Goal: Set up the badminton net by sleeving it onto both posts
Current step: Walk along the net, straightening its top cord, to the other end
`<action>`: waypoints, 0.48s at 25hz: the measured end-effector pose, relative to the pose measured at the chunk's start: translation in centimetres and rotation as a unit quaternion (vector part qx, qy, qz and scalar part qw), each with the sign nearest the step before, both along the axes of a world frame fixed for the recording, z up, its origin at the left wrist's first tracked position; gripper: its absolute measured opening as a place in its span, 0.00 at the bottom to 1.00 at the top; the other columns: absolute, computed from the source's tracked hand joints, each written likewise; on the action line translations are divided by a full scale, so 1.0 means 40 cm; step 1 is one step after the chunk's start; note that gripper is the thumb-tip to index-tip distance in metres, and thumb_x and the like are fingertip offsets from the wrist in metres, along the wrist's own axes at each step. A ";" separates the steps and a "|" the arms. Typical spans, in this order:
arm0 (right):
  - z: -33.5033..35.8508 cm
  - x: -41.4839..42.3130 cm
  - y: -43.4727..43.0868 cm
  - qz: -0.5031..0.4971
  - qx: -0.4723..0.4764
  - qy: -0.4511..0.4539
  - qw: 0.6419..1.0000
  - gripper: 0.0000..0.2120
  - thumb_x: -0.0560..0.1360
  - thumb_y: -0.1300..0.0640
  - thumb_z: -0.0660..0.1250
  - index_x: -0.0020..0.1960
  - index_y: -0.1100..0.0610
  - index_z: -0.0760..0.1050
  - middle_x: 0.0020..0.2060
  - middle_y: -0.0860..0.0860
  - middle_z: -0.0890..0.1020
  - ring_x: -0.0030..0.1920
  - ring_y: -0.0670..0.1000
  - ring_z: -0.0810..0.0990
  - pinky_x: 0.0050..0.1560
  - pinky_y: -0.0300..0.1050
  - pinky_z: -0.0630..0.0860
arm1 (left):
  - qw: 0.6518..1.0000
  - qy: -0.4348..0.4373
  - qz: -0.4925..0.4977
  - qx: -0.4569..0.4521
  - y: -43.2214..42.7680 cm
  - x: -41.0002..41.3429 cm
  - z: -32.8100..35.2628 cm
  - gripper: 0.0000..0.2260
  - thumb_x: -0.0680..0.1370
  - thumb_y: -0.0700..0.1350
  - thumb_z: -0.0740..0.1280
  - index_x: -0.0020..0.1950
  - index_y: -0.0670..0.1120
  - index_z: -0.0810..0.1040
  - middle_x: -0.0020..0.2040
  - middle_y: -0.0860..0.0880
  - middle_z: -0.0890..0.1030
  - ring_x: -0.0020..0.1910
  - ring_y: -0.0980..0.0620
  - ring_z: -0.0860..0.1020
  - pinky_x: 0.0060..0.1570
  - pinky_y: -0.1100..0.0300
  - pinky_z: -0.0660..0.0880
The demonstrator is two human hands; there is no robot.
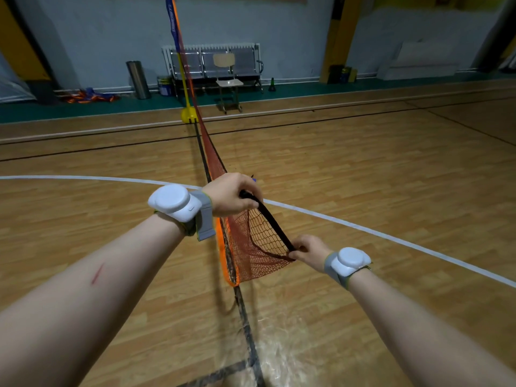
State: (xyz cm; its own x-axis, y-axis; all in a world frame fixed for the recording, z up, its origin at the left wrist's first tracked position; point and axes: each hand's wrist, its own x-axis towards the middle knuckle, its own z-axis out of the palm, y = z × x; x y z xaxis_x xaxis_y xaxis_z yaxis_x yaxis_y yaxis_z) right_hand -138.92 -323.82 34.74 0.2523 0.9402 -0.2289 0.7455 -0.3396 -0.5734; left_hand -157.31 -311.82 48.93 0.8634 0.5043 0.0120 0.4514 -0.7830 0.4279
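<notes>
An orange-red badminton net [251, 247] runs from a far yellow post [183, 74] on a yellow base [189, 115] toward me, low over the wooden floor. Its near end hangs loose between my hands, with an orange edge band [223, 247] at its left side. A dark strip [275, 222] along the net's end stretches between my hands. My left hand [231, 195] grips the strip's upper end. My right hand [308, 250] pinches its lower end. No second post is in view.
Against the far wall stand a row of metal seats [215, 62], a wooden chair [229, 82], a steel bin [138, 79] and a paint can [164, 85]. Orange and blue fabric [89, 96] lies at the wall on the left. A small dark cone [272, 85] stands nearby.
</notes>
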 end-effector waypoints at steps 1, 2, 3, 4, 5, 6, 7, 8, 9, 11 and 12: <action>0.003 -0.006 -0.011 -0.008 0.004 0.009 1.000 0.11 0.76 0.57 0.65 0.54 0.63 0.78 0.52 0.58 0.80 0.53 0.56 0.77 0.54 0.48 0.71 | 1.000 0.003 0.003 0.004 0.000 -0.013 -0.001 0.06 0.76 0.43 0.67 0.51 0.47 0.81 0.52 0.49 0.79 0.53 0.51 0.77 0.56 0.56 0.73; 0.008 -0.016 -0.024 -0.017 0.008 0.021 1.000 0.11 0.76 0.57 0.64 0.52 0.63 0.79 0.50 0.60 0.81 0.48 0.55 0.77 0.50 0.48 0.71 | 1.000 0.011 0.004 0.012 0.001 -0.026 -0.005 0.06 0.76 0.43 0.66 0.51 0.46 0.81 0.54 0.48 0.78 0.54 0.50 0.76 0.56 0.57 0.73; 0.015 -0.028 -0.035 -0.022 0.014 0.028 0.999 0.11 0.77 0.56 0.63 0.50 0.63 0.80 0.45 0.61 0.82 0.43 0.53 0.76 0.45 0.46 0.70 | 0.999 0.022 0.004 0.023 0.003 -0.037 -0.013 0.07 0.76 0.42 0.66 0.52 0.46 0.80 0.56 0.47 0.76 0.55 0.50 0.75 0.56 0.58 0.72; 0.026 -0.054 -0.046 -0.029 0.019 0.032 0.999 0.11 0.77 0.56 0.63 0.46 0.63 0.79 0.40 0.61 0.81 0.39 0.52 0.74 0.42 0.45 0.68 | 0.999 0.040 0.002 0.033 0.005 -0.055 -0.022 0.08 0.76 0.42 0.65 0.54 0.45 0.79 0.58 0.47 0.75 0.56 0.49 0.75 0.56 0.58 0.71; 0.038 -0.079 -0.054 -0.032 0.029 0.037 0.998 0.11 0.77 0.56 0.62 0.44 0.62 0.79 0.36 0.58 0.79 0.36 0.50 0.72 0.40 0.43 0.66 | 0.997 0.064 0.003 0.041 0.008 -0.069 -0.033 0.09 0.77 0.42 0.64 0.56 0.44 0.77 0.60 0.47 0.73 0.57 0.48 0.74 0.57 0.58 0.71; 0.052 -0.109 -0.063 -0.035 0.041 0.044 0.998 0.11 0.78 0.56 0.62 0.44 0.61 0.79 0.33 0.55 0.77 0.35 0.49 0.72 0.38 0.43 0.66 | 0.995 0.093 0.005 0.042 0.008 -0.083 -0.045 0.11 0.77 0.42 0.63 0.59 0.44 0.75 0.62 0.47 0.72 0.58 0.48 0.74 0.58 0.56 0.72; 0.064 -0.136 -0.069 -0.034 0.059 0.048 0.997 0.11 0.78 0.57 0.62 0.46 0.62 0.80 0.33 0.52 0.77 0.35 0.48 0.72 0.38 0.42 0.66 | 0.992 0.118 0.008 0.038 0.002 -0.096 -0.057 0.14 0.77 0.42 0.63 0.62 0.45 0.72 0.63 0.47 0.72 0.58 0.47 0.74 0.60 0.53 0.72; 0.077 -0.161 -0.072 -0.032 0.074 0.047 0.996 0.12 0.78 0.57 0.61 0.47 0.63 0.80 0.34 0.52 0.78 0.35 0.47 0.72 0.39 0.43 0.66 | 0.990 0.135 0.007 0.028 -0.007 -0.105 -0.068 0.17 0.76 0.42 0.63 0.66 0.46 0.70 0.65 0.46 0.72 0.60 0.46 0.74 0.61 0.52 0.72; 0.090 -0.193 -0.080 -0.030 0.087 0.044 0.995 0.13 0.78 0.56 0.61 0.47 0.64 0.80 0.35 0.53 0.79 0.35 0.47 0.72 0.38 0.43 0.66 | 0.990 0.139 -0.007 0.017 -0.027 -0.119 -0.078 0.20 0.76 0.41 0.63 0.68 0.48 0.67 0.68 0.47 0.71 0.63 0.47 0.73 0.63 0.52 0.71; 0.116 -0.240 -0.091 -0.018 0.095 0.026 0.995 0.14 0.78 0.55 0.61 0.45 0.64 0.80 0.31 0.52 0.76 0.32 0.47 0.69 0.34 0.40 0.64 | 0.989 0.134 -0.054 0.002 -0.076 -0.132 -0.092 0.25 0.76 0.37 0.62 0.72 0.50 0.63 0.72 0.49 0.67 0.70 0.50 0.67 0.68 0.57 0.66; 0.130 -0.260 -0.097 -0.011 0.096 0.013 0.995 0.14 0.78 0.55 0.61 0.43 0.63 0.79 0.30 0.50 0.74 0.31 0.47 0.68 0.33 0.39 0.62 | 0.989 0.131 -0.075 0.000 -0.099 -0.137 -0.097 0.26 0.76 0.36 0.61 0.72 0.50 0.63 0.72 0.50 0.66 0.71 0.51 0.66 0.68 0.57 0.65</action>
